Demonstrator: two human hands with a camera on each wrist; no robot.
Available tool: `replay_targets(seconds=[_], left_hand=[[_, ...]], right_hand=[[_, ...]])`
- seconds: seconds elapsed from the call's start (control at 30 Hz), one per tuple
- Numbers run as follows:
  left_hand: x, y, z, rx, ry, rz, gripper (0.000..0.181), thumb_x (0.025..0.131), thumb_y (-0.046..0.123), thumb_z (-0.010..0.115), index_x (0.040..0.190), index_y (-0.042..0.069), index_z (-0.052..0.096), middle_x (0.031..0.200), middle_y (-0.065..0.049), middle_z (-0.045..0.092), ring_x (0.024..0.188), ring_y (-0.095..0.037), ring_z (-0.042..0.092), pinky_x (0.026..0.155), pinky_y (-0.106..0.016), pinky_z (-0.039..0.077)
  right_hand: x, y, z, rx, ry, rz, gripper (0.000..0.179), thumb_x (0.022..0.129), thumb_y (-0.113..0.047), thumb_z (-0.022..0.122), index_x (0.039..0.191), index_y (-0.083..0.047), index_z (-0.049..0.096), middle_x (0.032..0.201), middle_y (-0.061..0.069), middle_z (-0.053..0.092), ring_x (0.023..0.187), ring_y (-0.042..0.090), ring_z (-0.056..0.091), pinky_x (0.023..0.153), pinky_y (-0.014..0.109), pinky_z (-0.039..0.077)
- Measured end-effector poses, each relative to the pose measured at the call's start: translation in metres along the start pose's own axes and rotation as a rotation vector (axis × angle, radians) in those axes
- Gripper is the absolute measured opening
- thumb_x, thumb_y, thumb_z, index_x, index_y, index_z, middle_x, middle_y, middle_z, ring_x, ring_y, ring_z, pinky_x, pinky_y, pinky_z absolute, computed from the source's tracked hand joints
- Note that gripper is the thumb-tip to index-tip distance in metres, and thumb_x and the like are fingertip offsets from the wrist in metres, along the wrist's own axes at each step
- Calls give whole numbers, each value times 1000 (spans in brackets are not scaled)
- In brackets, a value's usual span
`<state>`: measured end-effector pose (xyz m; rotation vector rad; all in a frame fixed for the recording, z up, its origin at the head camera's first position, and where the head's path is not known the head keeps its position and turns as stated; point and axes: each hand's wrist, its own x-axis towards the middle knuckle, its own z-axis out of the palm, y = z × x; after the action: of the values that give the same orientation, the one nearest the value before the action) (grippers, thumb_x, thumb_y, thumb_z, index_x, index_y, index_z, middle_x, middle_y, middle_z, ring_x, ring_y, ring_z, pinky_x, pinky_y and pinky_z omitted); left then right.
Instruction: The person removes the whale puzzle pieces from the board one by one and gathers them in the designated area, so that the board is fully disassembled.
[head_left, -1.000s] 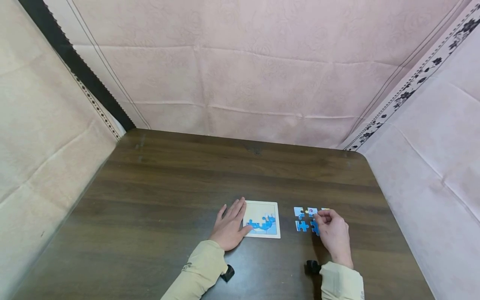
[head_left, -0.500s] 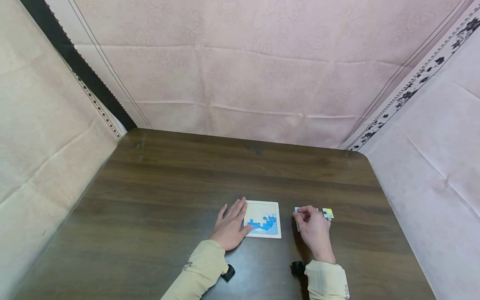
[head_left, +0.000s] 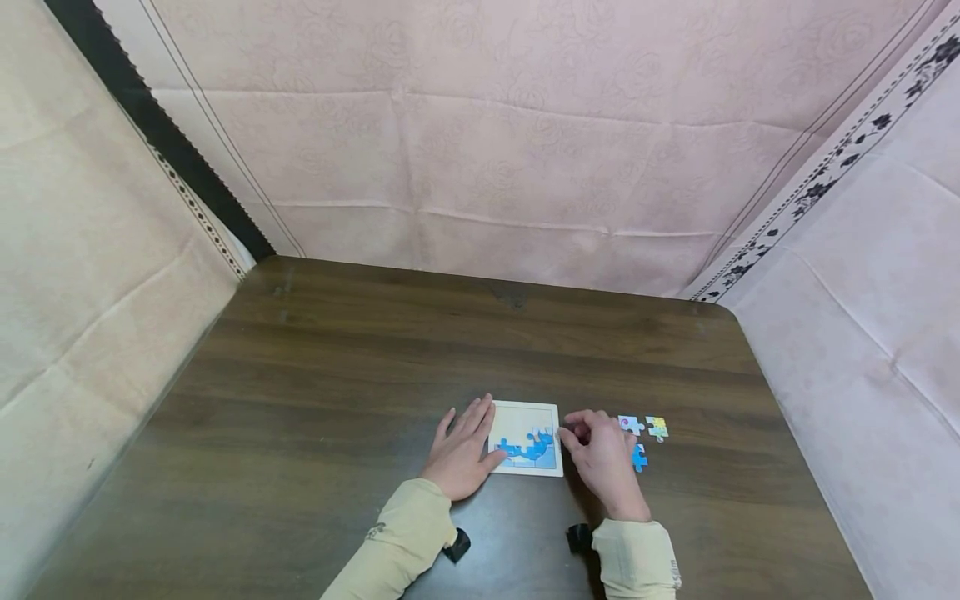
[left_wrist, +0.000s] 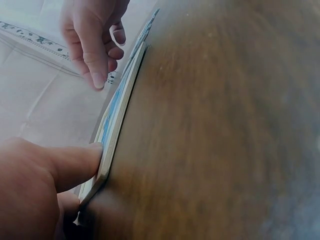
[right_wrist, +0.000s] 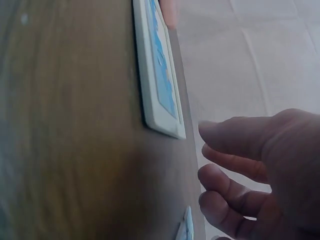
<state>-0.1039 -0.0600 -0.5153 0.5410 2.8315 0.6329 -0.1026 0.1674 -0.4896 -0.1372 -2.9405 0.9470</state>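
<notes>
A square puzzle board [head_left: 522, 408] with a pale rim lies on the table, its lower part filled with blue pieces [head_left: 534, 448]. My left hand [head_left: 463, 454] rests along the board's left side, fingers straight, thumb on the lower left corner. In the left wrist view that thumb [left_wrist: 80, 162] presses on the rim. Just right of the board hovers my right hand [head_left: 602, 458], thumb and fingers loosely bent. No piece shows between its fingertips in either wrist view. Loose jigsaw pieces [head_left: 657, 428] lie to its right, including a blue one [head_left: 639, 457] partly behind the hand.
The brown wooden table [head_left: 360, 350] extends beyond and left of the board. Pale cloth walls [head_left: 465, 150] stand at the back and both sides. A black wrist camera [head_left: 457, 547] sits at the left cuff, another [head_left: 579, 538] at the right cuff.
My right hand has moved left from over the loose pieces to beside the board's right edge, uncovering pieces behind it. My left hand and the board have stayed put.
</notes>
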Motion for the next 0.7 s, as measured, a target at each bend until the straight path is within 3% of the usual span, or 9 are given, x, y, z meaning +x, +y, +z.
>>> replay_targets(seconds=[0.3,0.7], left_hand=[[1,2,0,23,4,-14,77,97,52,51,156,11,21,163,-2,12,148,-21,12,117,-51,5],[0,1,-1,18,1,-13,77,97,52,50,155,11,22,163,-2,13,148,-21,12,117,-51,5]], right_hand=[[-1,-4,8,-35,-39,-48,25,83,-24,79,104,-13,74,88,2,58,90,24,48,91,54,23],[-2,-6,9,-45,-77,-16,26,82,-26,80,106,-15,75,91,3,58,93,25,46,95,55,21]])
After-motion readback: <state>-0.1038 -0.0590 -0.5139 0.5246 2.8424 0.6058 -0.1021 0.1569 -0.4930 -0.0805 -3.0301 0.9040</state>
